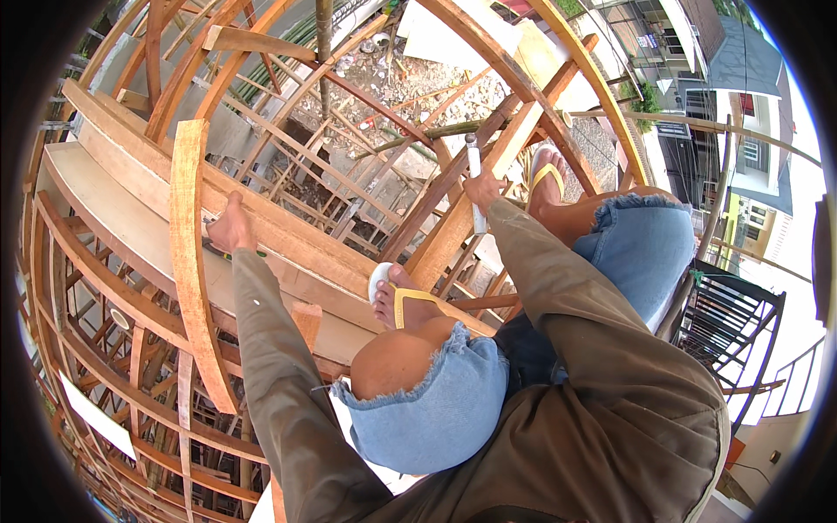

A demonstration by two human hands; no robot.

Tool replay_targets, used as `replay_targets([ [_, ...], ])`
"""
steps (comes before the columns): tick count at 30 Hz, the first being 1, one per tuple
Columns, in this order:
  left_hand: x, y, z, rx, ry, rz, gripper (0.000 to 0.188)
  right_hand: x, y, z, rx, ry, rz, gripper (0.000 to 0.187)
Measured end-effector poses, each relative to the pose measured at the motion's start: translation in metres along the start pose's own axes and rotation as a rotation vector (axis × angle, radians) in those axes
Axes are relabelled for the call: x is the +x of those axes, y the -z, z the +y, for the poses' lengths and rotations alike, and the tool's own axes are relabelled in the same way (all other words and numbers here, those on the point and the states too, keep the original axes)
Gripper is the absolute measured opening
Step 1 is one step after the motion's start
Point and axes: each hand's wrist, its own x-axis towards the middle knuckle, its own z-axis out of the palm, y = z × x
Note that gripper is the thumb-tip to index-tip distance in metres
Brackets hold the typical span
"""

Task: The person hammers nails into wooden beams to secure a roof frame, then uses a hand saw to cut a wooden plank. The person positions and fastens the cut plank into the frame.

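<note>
My left hand (232, 228) is closed at the long wooden beam on the left, just right of an upright curved plank (190, 261). A dark item with a yellow-green edge shows under its fingers, mostly hidden, so its kind is unclear. My right hand (482, 188) is wrapped around a white rod-shaped tool (474, 160) with a grey upper end, held roughly upright beside a slanting timber (506, 152). The tool's lower part shows below the hand.
My sandalled feet rest on timbers, the nearer beside the long beam (301, 242). Curved wooden ribs (96, 253) form an open lattice at left. Through gaps, rubble-strewn ground (384, 96) lies far below. Houses (741, 96) and a dark slatted metal frame (728, 305) stand at right.
</note>
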Motion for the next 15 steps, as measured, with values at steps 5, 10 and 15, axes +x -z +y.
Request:
replay_targets([
  [5,-0.002,0.007,0.002,0.002,0.029,0.051,0.081,-0.019,0.004,-0.014,0.142,0.055,0.078,0.046],
  [10,-0.014,0.0,0.004,0.042,-0.037,0.033,0.081,-0.023,0.011,-0.024,0.008,-0.145,0.118,0.058],
  [15,-0.003,0.003,-0.005,-0.023,-0.041,0.073,0.081,-0.081,0.036,-0.109,-0.193,0.136,0.121,0.06],
])
